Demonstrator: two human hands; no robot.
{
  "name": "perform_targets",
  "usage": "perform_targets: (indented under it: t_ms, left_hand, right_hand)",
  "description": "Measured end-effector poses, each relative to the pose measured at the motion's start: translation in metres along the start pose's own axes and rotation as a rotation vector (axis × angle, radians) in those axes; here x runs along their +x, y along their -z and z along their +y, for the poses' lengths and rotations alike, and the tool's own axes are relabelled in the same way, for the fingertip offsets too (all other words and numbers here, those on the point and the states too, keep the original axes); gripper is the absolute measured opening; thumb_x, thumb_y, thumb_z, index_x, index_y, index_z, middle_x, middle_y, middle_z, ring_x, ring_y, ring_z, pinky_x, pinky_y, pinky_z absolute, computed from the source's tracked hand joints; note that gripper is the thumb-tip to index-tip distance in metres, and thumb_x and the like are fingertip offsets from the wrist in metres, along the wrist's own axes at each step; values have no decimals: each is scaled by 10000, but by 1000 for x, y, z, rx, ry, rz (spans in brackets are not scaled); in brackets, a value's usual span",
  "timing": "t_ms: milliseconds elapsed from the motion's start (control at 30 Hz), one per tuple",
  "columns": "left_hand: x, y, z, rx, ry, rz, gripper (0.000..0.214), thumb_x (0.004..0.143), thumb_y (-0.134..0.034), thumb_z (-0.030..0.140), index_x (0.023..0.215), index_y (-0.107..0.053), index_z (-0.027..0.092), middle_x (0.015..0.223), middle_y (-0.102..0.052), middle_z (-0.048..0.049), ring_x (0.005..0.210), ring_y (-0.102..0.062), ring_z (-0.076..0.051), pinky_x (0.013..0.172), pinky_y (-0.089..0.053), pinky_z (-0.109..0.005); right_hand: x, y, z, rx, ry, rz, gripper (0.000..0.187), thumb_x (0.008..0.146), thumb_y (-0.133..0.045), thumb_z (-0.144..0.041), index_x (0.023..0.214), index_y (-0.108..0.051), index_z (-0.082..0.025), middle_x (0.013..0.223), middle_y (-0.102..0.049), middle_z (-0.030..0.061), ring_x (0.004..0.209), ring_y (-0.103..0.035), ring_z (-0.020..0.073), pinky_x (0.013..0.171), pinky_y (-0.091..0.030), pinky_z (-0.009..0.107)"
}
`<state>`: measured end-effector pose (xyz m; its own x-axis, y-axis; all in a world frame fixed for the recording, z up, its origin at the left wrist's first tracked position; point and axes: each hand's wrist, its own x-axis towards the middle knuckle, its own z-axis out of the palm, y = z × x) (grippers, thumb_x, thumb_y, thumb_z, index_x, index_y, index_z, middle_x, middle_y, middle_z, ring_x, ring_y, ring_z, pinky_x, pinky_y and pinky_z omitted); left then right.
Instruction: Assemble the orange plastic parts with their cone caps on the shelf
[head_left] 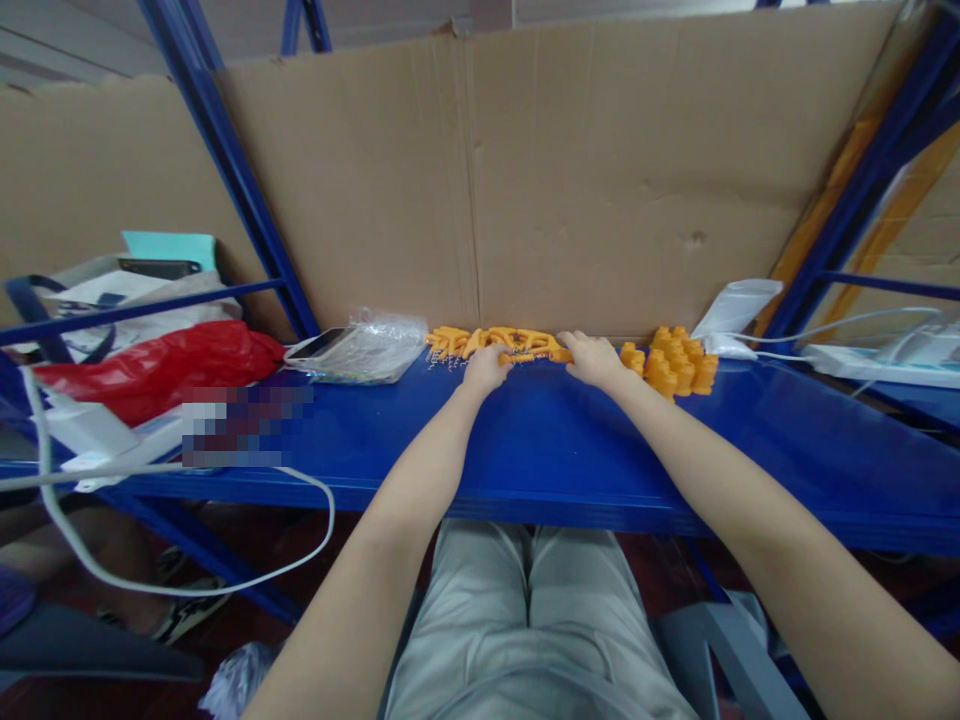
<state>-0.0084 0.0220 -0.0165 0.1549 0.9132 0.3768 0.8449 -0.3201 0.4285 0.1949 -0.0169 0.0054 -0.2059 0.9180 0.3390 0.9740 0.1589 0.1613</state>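
At the back of the blue shelf top, my left hand (486, 370) is closed, with its fingers at the left end of a narrow orange plastic piece (531, 356). My right hand (591, 358) is at the piece's other end, its thumb and fingers around the tip there. Behind and to the left of my hands lies a row of orange plastic parts (448, 342) with small metal chains or hooks hanging off them. Just right of my right hand stands a cluster of small orange bottle-shaped pieces (675, 362). My fingertips are small in view and partly hidden.
A phone (321, 344) and a clear plastic bag (379, 350) lie left of the orange parts. Farther left are a red bag (172, 365) and a white cable (330, 520). Cardboard (585, 180) walls the back. A white pouch (739, 305) leans at the right.
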Motion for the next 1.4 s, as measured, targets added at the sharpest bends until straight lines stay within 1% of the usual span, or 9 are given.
perform_targets:
  t_ms: [200,400,567,700,933,1033,1167,1300,1400]
  left_hand:
    - [-1,1,1,-2,-25,13,313,846,-668,178,1151,-741,188,1166,-735,-90,1154,-667,-222,1052,-483,-297]
    - [-3,5,4,17,-27,-12,304,845,-660,187,1132,-750,230,1121,-746,-54,1141,-676,-214,1058,-477,-294]
    - [-5,6,5,15,-12,-17,291,860,-655,184,1135,-749,198,975,-762,-48,990,-724,-201,1008,-490,-260]
    - [-5,3,6,-4,-30,-20,291,866,-669,185,1146,-750,180,909,-758,-52,866,-740,-196,969,-511,-273]
    - [-2,0,3,9,-65,7,301,857,-687,178,1151,-751,175,1098,-748,-89,1059,-706,-232,1015,-490,-291]
    - [-1,0,2,31,-72,11,315,860,-683,187,1169,-743,173,1138,-742,-99,1130,-680,-254,1032,-485,-313]
    - [-2,0,2,22,-76,-1,303,865,-672,183,1160,-743,183,1096,-749,-78,1063,-705,-230,1019,-486,-292]
    - [-2,0,2,10,-67,-9,304,870,-666,181,1166,-734,171,1017,-757,-62,976,-724,-212,992,-495,-281]
    - [-2,0,1,19,-82,9,306,861,-682,187,1161,-736,161,1038,-754,-74,1032,-710,-226,994,-494,-282]
  right_hand:
    - [-1,4,-2,13,-11,-4,562,878,-487,-154,1438,-447,-158,1355,-590,194,1155,-625,333,932,-457,421]
    - [1,2,0,61,34,6,530,882,-464,-126,1412,-477,-115,1331,-593,210,1154,-623,330,947,-465,409]
    - [10,-17,13,214,102,51,531,858,-499,-112,1387,-511,-160,1341,-607,164,1189,-610,294,1006,-457,401]
    - [17,-28,19,318,160,87,539,833,-531,-119,1373,-527,-129,1371,-591,164,1246,-580,276,1063,-431,388]
    - [21,-29,18,504,168,142,588,777,-609,-122,1361,-545,-140,1343,-603,169,1225,-594,279,1025,-475,417]
    - [22,-30,21,637,120,114,589,767,-657,-123,1346,-551,-134,1339,-605,176,1192,-614,262,969,-519,391]
    - [23,-31,25,850,2,44,493,788,-704,-140,1268,-593,-135,1317,-626,172,1066,-673,213,912,-555,358]
    - [24,-29,26,990,-110,35,338,792,-768,-182,1108,-660,-133,1150,-702,137,950,-704,189,893,-570,352]
    - [25,-26,23,1023,-189,68,276,770,-817,-221,997,-681,-142,988,-731,104,839,-711,178,838,-588,332]
